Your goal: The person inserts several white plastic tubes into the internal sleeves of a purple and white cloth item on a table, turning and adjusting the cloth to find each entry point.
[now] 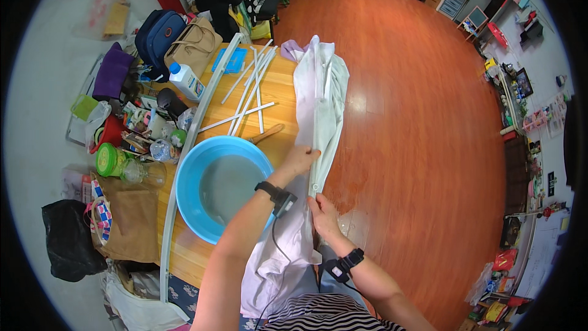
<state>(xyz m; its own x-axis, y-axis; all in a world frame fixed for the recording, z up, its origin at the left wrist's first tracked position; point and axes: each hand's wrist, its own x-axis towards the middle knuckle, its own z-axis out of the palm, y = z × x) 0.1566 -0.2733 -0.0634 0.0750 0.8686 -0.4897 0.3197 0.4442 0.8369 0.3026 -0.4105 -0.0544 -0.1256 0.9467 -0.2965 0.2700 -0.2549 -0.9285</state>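
One long pale rail (214, 86) lies on the table (285, 95); leave it clear of the hands. To its right, a blue basin (193, 178) holds cloudy liquid; avoid bumping its rim with the left forearm. Several white sticks (252, 90) and a wooden handle (269, 133) lie beyond; do not snag cloth on them. The left hand (300, 162) is closed on the edge strip (316, 122) of the pale cloth (334, 98), which lies along the table's right edge; hold this grip firm as the upper anchor. The right hand (324, 216), apart from the left, pinches the same strip lower down, near a small round fitting (315, 187); shift one grip at a time, hold the strip straight, and prevent folds from slipping onto the floor (416, 116)
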